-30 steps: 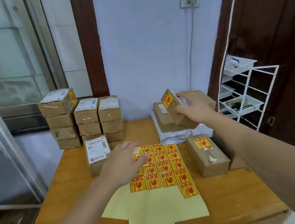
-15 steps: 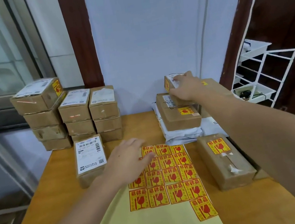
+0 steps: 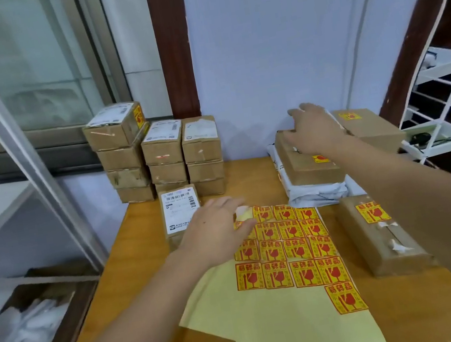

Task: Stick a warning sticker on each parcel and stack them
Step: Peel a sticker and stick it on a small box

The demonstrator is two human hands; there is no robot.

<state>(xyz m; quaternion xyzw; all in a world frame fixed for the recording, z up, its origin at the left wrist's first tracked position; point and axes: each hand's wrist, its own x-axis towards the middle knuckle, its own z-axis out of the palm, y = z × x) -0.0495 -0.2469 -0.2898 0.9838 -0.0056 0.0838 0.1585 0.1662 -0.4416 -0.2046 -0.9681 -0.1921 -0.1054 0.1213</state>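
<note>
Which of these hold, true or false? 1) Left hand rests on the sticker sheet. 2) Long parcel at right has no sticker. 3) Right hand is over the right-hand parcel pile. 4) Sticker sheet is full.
1) True: the left hand rests on the sticker sheet.
2) False: the long parcel carries a red and yellow sticker.
3) True: the right hand is over the right-hand parcel pile.
4) False: much of the backing is bare.

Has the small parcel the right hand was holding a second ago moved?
Cannot tell. It no longer shows. The right hand now rests spread on the flat box by the wall and may hide it.
</note>
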